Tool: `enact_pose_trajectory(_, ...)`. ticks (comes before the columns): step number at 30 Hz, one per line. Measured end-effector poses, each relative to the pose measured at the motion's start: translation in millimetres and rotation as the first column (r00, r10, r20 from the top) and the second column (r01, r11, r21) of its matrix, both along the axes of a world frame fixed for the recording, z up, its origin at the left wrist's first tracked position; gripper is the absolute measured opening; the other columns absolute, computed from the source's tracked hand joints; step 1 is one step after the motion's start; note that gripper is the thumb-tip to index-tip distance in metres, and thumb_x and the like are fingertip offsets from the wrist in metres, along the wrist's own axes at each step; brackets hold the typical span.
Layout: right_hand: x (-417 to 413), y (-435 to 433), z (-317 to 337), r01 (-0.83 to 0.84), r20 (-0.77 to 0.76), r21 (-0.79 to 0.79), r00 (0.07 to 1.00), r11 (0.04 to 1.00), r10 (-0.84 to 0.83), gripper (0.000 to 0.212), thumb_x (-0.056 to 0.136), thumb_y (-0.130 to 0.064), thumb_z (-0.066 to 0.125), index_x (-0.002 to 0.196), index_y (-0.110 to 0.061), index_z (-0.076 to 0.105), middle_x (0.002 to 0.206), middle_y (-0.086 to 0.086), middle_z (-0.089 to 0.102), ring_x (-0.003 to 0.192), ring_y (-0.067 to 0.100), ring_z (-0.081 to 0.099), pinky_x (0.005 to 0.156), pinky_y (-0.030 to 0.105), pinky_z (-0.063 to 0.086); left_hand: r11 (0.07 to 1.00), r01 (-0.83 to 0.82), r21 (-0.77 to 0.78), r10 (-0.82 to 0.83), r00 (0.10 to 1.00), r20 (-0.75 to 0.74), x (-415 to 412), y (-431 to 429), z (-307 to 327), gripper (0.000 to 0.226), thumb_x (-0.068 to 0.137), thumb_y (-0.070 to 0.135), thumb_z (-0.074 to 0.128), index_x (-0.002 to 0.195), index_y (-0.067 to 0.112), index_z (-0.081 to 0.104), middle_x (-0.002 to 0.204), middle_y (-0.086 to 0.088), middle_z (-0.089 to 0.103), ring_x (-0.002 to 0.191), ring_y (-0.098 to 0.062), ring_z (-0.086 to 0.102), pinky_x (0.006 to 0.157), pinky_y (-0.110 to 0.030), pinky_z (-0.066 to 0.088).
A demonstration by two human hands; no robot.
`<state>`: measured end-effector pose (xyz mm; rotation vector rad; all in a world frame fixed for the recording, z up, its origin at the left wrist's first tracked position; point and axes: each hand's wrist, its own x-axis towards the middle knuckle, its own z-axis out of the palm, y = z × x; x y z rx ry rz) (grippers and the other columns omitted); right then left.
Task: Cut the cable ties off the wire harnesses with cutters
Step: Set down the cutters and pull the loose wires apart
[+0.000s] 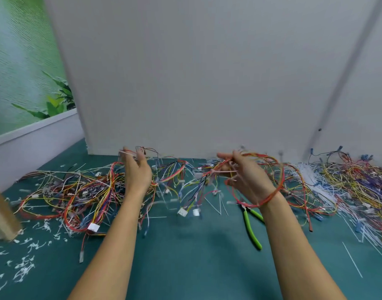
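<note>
Harness (211, 171) looks limp and light, sagging between the grips: left hand (136, 172) pinching a strand, right hand (246, 178) curled round its red loop; hold close beside each cut.

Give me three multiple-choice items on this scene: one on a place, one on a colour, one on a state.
1. Where are the cutters? A) in a toolbox B) lying on the mat C) hung on the wall
2. What colour are their handles? A) red B) green C) black
3. What is the right hand doing? A) resting flat and empty B) holding the cutters C) gripping a wire harness
Answers: 1 B, they lie unheld beside the right arm; 2 B, bright green shows; 3 C, wires run through its curled fingers.
</note>
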<state>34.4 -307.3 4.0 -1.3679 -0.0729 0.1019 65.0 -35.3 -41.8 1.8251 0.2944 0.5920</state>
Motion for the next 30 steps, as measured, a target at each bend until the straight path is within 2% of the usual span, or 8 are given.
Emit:
enact_pose_trajectory(4,-2.4,4.1,-2.3,0.069,-0.061,-0.119,0.995,0.991,-0.077,0.046,0.111,-0.042,0.034,0.121,-0.012,0.068,0.078,0.003,0.066,0.089,0.025,0.064,0.063,0.03,0.047,0.992,-0.125,-0.018,0.126,0.978,0.164,0.2,17.6,9.2,0.058,0.107,0.04,0.027,0.156,0.041,-0.004,0.163,-0.008,0.027,0.136,-0.024,0.05,0.11,-0.048,0.043)
enact_pose_trajectory(8,3.3,-10.1,5.9,0.275,0.013,0.341,0.955,0.899,-0.297,0.044,0.113,-0.038,0.03,0.115,-0.009,0.063,0.081,0.007,0.065,0.073,0.02,0.065,0.062,0.03,0.049,0.976,-0.214,-0.045,0.218,0.93,0.297,-1.5,30.0,7.2,0.054,0.109,0.025,0.029,0.158,0.039,0.01,0.163,-0.005,0.029,0.123,-0.01,0.059,0.091,-0.014,0.046)
enact_pose_trajectory(12,2.6,-22.7,6.5,0.248,-0.083,0.715,0.958,0.654,-0.273,0.03,0.109,-0.027,0.035,0.107,-0.01,0.059,0.066,0.002,0.063,0.062,0.015,0.063,0.072,0.029,0.046,0.952,-0.292,0.094,0.275,0.948,0.161,-5.5,34.7,0.0,0.043,0.109,0.024,0.033,0.152,0.023,0.037,0.153,-0.008,0.046,0.129,-0.025,0.055,0.105,-0.042,0.048)
enact_pose_trajectory(14,2.3,-20.2,5.0,0.2,-0.1,0.738,0.977,0.645,-0.188,0.024,0.105,-0.023,0.039,0.102,-0.007,0.058,0.073,0.004,0.058,0.066,0.015,0.058,0.076,0.027,0.045,0.901,-0.083,0.425,0.181,0.964,-0.194,-6.8,34.1,5.6,0.037,0.106,0.031,0.042,0.139,0.015,0.052,0.132,-0.016,0.062,0.118,-0.034,0.061,0.1,-0.049,0.05)
enact_pose_trajectory(17,1.4,-12.5,5.8,0.142,-0.111,0.714,0.99,0.686,-0.089,0.032,0.108,-0.022,0.034,0.103,-0.003,0.059,0.064,0.001,0.055,0.058,0.013,0.058,0.063,0.023,0.049,0.736,0.348,0.581,0.116,0.78,-0.615,-20.7,17.4,33.3,0.05,0.098,0.046,0.056,0.126,0.005,0.059,0.117,-0.017,0.065,0.11,-0.033,0.062,0.096,-0.043,0.05)
enact_pose_trajectory(22,-4.7,-9.6,10.7,0.089,-0.084,0.661,0.995,0.745,-0.044,0.043,0.111,-0.029,0.031,0.11,-0.001,0.063,0.071,0.008,0.063,0.069,0.021,0.06,0.066,0.028,0.054,0.674,0.3,0.675,0.011,0.91,-0.415,-42.6,-23.2,69.0,0.042,0.085,0.056,0.07,0.094,0.016,0.074,0.093,-0.006,0.073,0.088,-0.023,0.068,0.087,-0.037,0.054)
enact_pose_trajectory(25,-6.8,-8.8,9.0,0.036,-0.069,0.704,0.997,0.709,0.017,0.041,0.111,-0.027,0.031,0.115,-0.001,0.062,0.071,0.004,0.063,0.06,0.013,0.061,0.067,0.024,0.053,0.605,0.528,0.596,-0.165,0.815,-0.556,-51.9,-56.3,61.7,0.037,0.087,0.054,0.069,0.099,0.02,0.078,0.109,-0.004,0.071,0.098,-0.022,0.065,0.086,-0.032,0.05)
enact_pose_trajectory(30,-5.3,-3.0,5.2,0.008,-0.037,0.648,0.999,0.762,0.021,0.037,0.112,-0.031,0.03,0.115,-0.012,0.062,0.094,0.005,0.072,0.087,0.02,0.073,0.08,0.037,0.056,0.5,0.656,0.565,-0.318,0.746,-0.585,-49.0,-77.8,45.2,0.028,0.095,0.026,0.06,0.086,0.004,0.075,0.069,-0.013,0.063,0.06,-0.022,0.049,0.056,-0.028,0.039)
